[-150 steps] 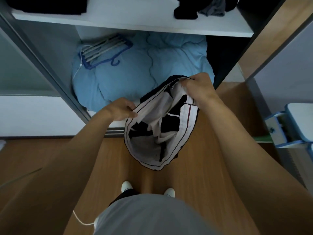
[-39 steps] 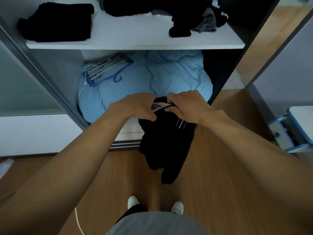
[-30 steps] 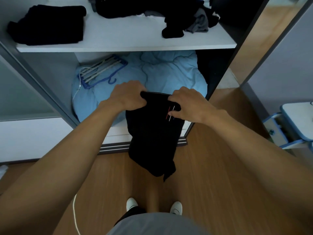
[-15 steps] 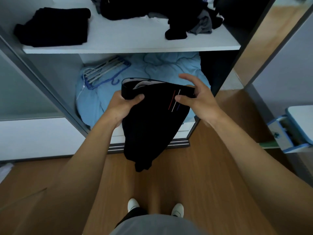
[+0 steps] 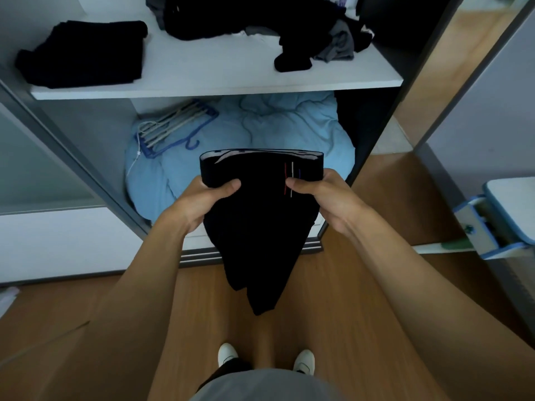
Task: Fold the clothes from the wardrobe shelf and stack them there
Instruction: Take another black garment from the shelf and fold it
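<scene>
I hold a pair of black shorts [image 5: 257, 227] by the waistband in front of the wardrobe. Short red, white and blue stripes mark them near the right side. My left hand [image 5: 208, 198] grips the waistband's left end and my right hand [image 5: 324, 195] its right end. The legs hang down to a point over the floor. On the white wardrobe shelf [image 5: 208, 70] lies a folded black garment [image 5: 84, 53] at the left. A loose heap of dark and grey clothes [image 5: 278, 27] lies at the back right.
Below the shelf a light blue duvet [image 5: 260, 134] fills the compartment, with blue and white hangers [image 5: 173, 128] on it. A grey sliding door frame [image 5: 72, 157] runs down the left. A blue and white drawer unit [image 5: 498, 218] stands open at the right. Wooden floor lies underfoot.
The shorts went from inside out, white lining showing, to black side out. My hands spread apart along the waistband and pulled it flat, with the right hand closing on its end.
</scene>
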`<state>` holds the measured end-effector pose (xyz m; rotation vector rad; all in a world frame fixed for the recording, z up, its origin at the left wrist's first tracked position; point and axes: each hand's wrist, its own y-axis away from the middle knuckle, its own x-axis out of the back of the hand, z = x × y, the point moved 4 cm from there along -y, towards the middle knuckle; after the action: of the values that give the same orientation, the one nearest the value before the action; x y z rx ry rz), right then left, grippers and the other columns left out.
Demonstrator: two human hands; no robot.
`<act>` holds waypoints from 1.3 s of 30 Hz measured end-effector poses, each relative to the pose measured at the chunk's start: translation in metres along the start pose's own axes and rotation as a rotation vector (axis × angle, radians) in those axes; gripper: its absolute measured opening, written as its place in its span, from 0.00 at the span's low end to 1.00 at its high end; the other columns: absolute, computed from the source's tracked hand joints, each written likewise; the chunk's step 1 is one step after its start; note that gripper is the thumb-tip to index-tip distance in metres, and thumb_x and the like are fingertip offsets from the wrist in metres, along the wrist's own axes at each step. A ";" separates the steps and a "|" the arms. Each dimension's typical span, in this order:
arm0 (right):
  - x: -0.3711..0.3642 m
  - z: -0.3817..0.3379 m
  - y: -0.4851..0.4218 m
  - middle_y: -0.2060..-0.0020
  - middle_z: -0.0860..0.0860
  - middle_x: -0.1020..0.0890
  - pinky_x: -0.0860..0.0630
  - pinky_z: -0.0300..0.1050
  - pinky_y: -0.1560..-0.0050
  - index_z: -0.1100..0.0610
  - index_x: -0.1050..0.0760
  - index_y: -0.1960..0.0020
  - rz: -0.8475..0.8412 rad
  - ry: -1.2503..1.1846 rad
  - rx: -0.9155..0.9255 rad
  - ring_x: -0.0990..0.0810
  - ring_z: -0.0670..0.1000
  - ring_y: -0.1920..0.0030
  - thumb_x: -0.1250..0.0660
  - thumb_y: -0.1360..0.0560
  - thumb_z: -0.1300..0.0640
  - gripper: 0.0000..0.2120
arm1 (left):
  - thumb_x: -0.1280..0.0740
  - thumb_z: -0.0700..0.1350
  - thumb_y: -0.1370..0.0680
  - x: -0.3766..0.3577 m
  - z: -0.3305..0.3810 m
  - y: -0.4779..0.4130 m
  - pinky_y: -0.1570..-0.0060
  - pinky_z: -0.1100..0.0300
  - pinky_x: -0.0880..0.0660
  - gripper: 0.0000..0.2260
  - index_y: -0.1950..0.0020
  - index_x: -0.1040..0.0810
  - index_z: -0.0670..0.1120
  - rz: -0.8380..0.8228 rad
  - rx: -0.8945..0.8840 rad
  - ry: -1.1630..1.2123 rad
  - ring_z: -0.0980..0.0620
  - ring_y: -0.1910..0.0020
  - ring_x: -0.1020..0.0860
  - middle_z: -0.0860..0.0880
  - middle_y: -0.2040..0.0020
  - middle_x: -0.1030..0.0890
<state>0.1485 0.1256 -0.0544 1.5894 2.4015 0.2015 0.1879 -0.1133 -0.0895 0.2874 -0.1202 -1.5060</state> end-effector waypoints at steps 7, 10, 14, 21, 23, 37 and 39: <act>0.011 0.030 0.011 0.45 0.56 0.14 0.20 0.43 0.42 0.57 0.16 0.44 -0.053 -0.131 -0.091 0.15 0.53 0.44 0.29 0.23 0.48 0.15 | 0.22 0.53 0.30 -0.004 0.021 -0.005 0.58 0.59 0.19 0.14 0.49 0.13 0.49 -0.082 0.085 0.240 0.50 0.53 0.14 0.47 0.51 0.13; 0.011 0.037 0.011 0.41 0.57 0.16 0.22 0.49 0.37 0.59 0.19 0.38 0.041 -0.266 -0.104 0.17 0.55 0.40 0.30 0.21 0.50 0.16 | 0.22 0.57 0.32 0.000 -0.002 0.008 0.55 0.62 0.19 0.20 0.44 0.14 0.49 -0.168 0.242 0.142 0.51 0.46 0.16 0.48 0.45 0.14; 0.021 0.033 0.012 0.43 0.57 0.15 0.16 0.48 0.54 0.59 0.19 0.39 0.101 -0.323 -0.307 0.14 0.55 0.45 0.29 0.22 0.52 0.16 | 0.30 0.46 0.22 -0.005 -0.033 0.020 0.51 0.64 0.21 0.14 0.40 0.19 0.41 -0.088 0.200 0.089 0.48 0.45 0.17 0.45 0.45 0.15; 0.031 0.052 0.039 0.38 0.50 0.17 0.18 0.46 0.43 0.52 0.23 0.34 -0.057 -0.335 -0.196 0.19 0.51 0.37 0.30 0.26 0.48 0.21 | 0.35 0.45 0.19 -0.024 -0.018 0.017 0.57 0.59 0.19 0.11 0.52 0.13 0.44 -0.090 0.124 0.401 0.50 0.54 0.15 0.46 0.53 0.14; 0.021 0.065 0.042 0.36 0.52 0.18 0.18 0.47 0.43 0.54 0.26 0.30 -0.027 -0.378 -0.186 0.20 0.53 0.35 0.32 0.23 0.52 0.22 | 0.34 0.51 0.20 -0.022 -0.019 0.016 0.53 0.58 0.19 0.14 0.48 0.13 0.45 -0.103 0.182 0.467 0.49 0.49 0.15 0.46 0.48 0.14; 0.042 0.064 0.033 0.37 0.57 0.18 0.18 0.53 0.46 0.58 0.16 0.40 0.106 -0.514 -0.386 0.17 0.57 0.39 0.35 0.19 0.47 0.17 | 0.30 0.49 0.21 -0.009 -0.069 0.030 0.54 0.61 0.20 0.10 0.44 0.17 0.44 0.016 0.190 0.127 0.48 0.48 0.15 0.45 0.47 0.14; 0.039 0.060 0.038 0.34 0.53 0.19 0.22 0.54 0.36 0.52 0.16 0.39 0.031 -0.546 -0.264 0.21 0.55 0.33 0.33 0.21 0.42 0.19 | 0.31 0.47 0.20 -0.013 -0.054 0.029 0.55 0.61 0.20 0.09 0.45 0.17 0.43 0.031 0.149 0.202 0.50 0.51 0.15 0.46 0.50 0.13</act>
<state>0.1845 0.1744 -0.1079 1.3475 1.8500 0.0718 0.2285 -0.0929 -0.1324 0.5533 -0.0753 -1.4308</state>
